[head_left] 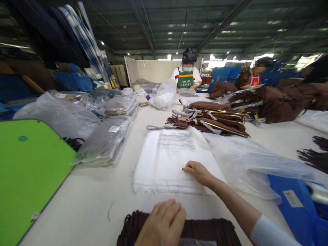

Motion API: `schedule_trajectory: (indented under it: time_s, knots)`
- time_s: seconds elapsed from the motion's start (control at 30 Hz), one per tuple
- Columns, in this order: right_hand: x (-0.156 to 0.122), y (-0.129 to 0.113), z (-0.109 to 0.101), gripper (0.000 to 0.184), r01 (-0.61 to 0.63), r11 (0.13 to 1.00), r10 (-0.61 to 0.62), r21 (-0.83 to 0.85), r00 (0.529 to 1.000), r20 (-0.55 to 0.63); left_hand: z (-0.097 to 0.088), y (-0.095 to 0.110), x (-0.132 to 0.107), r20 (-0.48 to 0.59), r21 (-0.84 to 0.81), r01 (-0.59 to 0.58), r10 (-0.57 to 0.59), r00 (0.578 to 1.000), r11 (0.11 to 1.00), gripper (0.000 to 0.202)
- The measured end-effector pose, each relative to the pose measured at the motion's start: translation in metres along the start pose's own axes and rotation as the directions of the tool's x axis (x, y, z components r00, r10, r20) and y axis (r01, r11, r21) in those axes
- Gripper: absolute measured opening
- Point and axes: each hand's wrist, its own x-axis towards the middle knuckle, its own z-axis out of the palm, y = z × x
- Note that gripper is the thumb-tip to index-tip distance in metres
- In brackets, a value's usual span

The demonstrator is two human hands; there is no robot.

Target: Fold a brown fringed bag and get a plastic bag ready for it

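Note:
My left hand (164,222) lies palm down across a brown fringed bag (210,230) at the table's near edge, its fingers extended over the fringe. Part of a clear plastic piece shows on that bag at the bottom of the view. Farther in, my right hand (197,172) is closed in a pinch at the surface of a stack of white plastic bags (164,167) with printed lines. Just beyond the stack, several brown zipped bags (217,118) with tassels and gold zips lie piled up.
Bagged goods (107,136) are stacked at left, beside a green board (33,171). Loose plastic film (246,164) and a blue bin (294,201) are at right, with more brown bags (282,102) behind. Across the table works a person in a green apron (186,79); another is at right.

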Motion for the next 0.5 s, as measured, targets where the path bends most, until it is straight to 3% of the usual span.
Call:
schedule_trajectory:
  time_s: [0.1, 0.17, 0.23, 0.3, 0.5]
  knots:
    - [0.003, 0.002, -0.004, 0.02, 0.008, 0.996, -0.01, 0.088, 1.0, 0.026, 0.003, -0.023, 0.039, 0.193, 0.005, 0.233, -0.229, 0.954, 0.973, 0.037]
    - [0.004, 0.003, -0.007, 0.02, 0.019, 0.991, -0.024, 0.136, 0.999, 0.032, 0.013, -0.035, 0.059, 0.302, 0.075, 0.28, -0.289, 0.908, 0.957, 0.035]
    - [0.005, 0.002, -0.009, 0.02, 0.037, 0.985, -0.043, 0.168, 0.999, 0.031, 0.026, -0.045, 0.071, 0.367, 0.119, 0.254, -0.281, 0.887, 0.96, 0.024]
    - [0.004, 0.002, -0.011, 0.021, 0.062, 0.982, -0.066, 0.18, 0.998, 0.015, 0.037, -0.053, 0.075, 0.395, 0.135, 0.223, -0.259, 0.881, 0.965, 0.015]
    - [-0.023, 0.001, -0.013, 0.032, 0.184, 0.982, -0.175, 0.035, 0.968, -0.181, 0.046, -0.067, 0.078, 0.359, 0.174, 0.283, -0.329, 0.873, 0.943, 0.022]
